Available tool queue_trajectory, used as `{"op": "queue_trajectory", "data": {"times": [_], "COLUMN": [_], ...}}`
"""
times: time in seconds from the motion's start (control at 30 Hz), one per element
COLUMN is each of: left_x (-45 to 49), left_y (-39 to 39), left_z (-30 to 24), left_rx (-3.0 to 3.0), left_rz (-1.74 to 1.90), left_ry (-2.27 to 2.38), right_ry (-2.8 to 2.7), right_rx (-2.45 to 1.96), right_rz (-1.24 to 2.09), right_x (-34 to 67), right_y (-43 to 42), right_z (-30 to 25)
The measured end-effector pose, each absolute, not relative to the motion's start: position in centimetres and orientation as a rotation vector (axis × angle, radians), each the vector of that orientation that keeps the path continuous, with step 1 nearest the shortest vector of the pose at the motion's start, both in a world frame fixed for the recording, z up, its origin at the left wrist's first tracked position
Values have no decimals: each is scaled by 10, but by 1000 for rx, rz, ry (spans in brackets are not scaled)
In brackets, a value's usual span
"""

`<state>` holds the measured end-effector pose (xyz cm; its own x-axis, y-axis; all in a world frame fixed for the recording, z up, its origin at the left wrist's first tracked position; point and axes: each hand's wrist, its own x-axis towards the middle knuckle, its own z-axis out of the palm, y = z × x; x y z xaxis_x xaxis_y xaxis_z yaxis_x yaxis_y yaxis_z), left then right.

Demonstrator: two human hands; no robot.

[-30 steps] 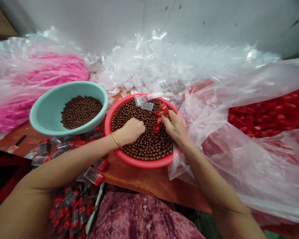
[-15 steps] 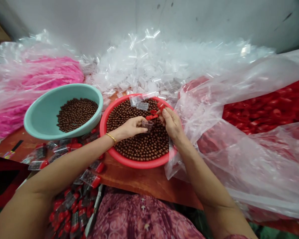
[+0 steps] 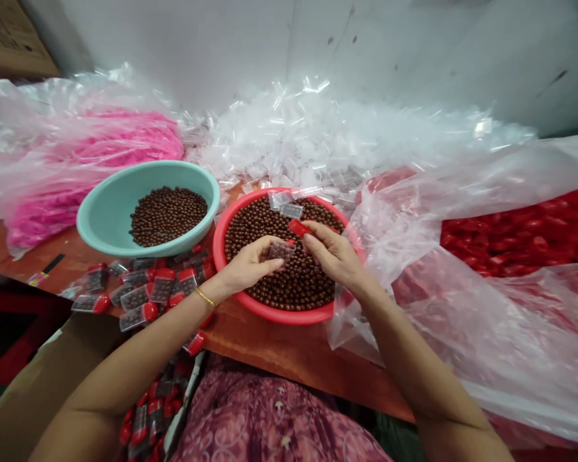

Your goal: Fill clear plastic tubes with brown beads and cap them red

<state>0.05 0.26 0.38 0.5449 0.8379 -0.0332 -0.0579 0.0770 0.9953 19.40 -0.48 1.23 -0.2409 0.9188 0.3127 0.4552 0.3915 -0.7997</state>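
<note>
Grips in the left hand (image 3: 250,263), between thumb and fingers, a small clear rectangular plastic case (image 3: 280,252), held above the round red plastic basin (image 3: 289,316) of glossy brown balls (image 3: 289,290). Looks brownish through its shiny walls; cannot tell contents from balls behind. Farther right, pinches in the right hand (image 3: 334,255) a glossy opaque red plastic cap (image 3: 298,228), near the case.

Head view, forward-down (apparently close)
</note>
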Motion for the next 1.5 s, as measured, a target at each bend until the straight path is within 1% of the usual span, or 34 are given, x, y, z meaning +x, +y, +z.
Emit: {"op": "queue_trajectory", "data": {"times": [0.17, 0.43, 0.6, 0.67, 0.87, 0.93, 1.03, 1.17, 1.27, 1.4, 1.5], "left_x": [0, -2, -2, -1, 0, 0, -1, 0, -1, -2, -2], "left_y": [-2, -5, -7, -8, -7, -7, -6, -7, -7, -8, -9], "left_z": [-3, -2, 1, 2, 2, 0, -2, -2, -3, -2, -1], "left_rx": [1417, 1593, 1456, 1419, 1380, 1369, 1366, 1402, 1494, 1664, 1785], "left_rz": [773, 803, 796, 785, 789, 784, 793, 807, 819, 878, 823], "left_ry": [786, 840, 778, 760, 778, 779, 770, 785, 846, 944, 999], "right_ry": [-2012, -1962, -1847, -1859, -2044, -2086, -2121, -2127, -2163, -2266, -2256], "right_rx": [-1126, -1176, -1207, -1203, -1194, -1129, -1023, -966, -936, -856, -854], "right_rz": [737, 553, 667, 555, -233, -383, -421, -368, -378, -478, -435], "right_x": [180, 175, 174, 174, 171, 170, 169, 166, 166, 170, 173], "right_y": [-16, -23, -24, -23, -25, -27, -27, -29, -31, -34, -36], "right_z": [15, 4, 6, 5, -4, -5, -7, -13, -15, -9, -4]}}
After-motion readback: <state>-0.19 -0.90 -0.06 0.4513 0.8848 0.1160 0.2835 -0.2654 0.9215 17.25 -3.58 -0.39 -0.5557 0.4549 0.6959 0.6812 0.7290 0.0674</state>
